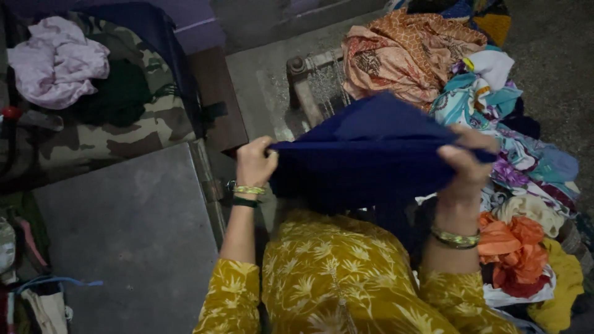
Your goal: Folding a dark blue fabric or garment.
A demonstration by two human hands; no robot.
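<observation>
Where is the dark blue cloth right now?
In the head view, the dark blue cloth is centre frame, held stretched between the left hand and right hand, in front of the heap of colourful clothes.

Single head view, looks steeply down over the wearer's yellow patterned lap, close to both raised arms, facing a heap of mixed coloured clothes ahead-right, grey floor left.

Dim indoor light, flat and cool, no clear source. Upper frame read darkest; the dark blue cloth at centre lost its folds in shadow. Brightest patches were the pink garment upper left and the yellow patterned dress at the bottom. No glare. Overall softness and compression smear; lower left corner was murky, with edges slightly stretched.
</observation>
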